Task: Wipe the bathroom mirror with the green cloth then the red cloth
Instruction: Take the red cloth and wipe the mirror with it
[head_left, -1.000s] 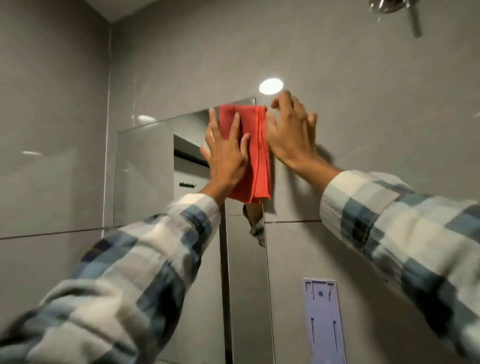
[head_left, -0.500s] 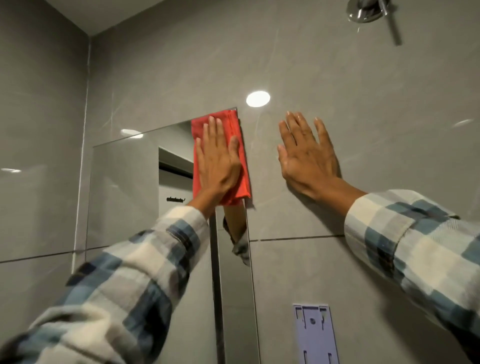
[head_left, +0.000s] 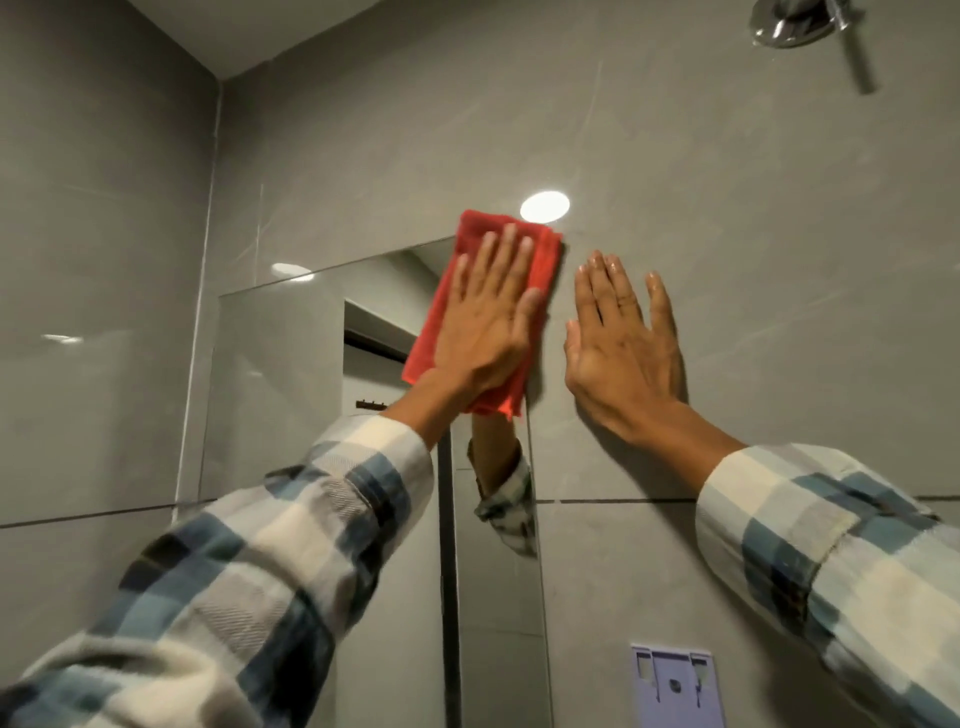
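A folded red cloth (head_left: 441, 296) lies flat against the upper right corner of the frameless wall mirror (head_left: 291, 395). My left hand (head_left: 491, 322) presses it there, palm down and fingers spread, with the cloth's top edge reaching past the mirror onto the tile. My right hand (head_left: 621, 343) rests flat on the grey tile wall just right of the mirror, fingers apart and holding nothing. The green cloth is not in view.
Grey tiles (head_left: 727, 260) cover the wall, and a side wall (head_left: 93, 260) meets it at the left corner. A shower head (head_left: 795, 23) hangs at the top right. A lilac plastic bracket (head_left: 675, 686) is fixed low on the wall, right of the mirror.
My left hand has slid the red cloth up and to the right onto the mirror's top corner, tilting it. My right hand let go of the cloth and now lies flat on the tile.
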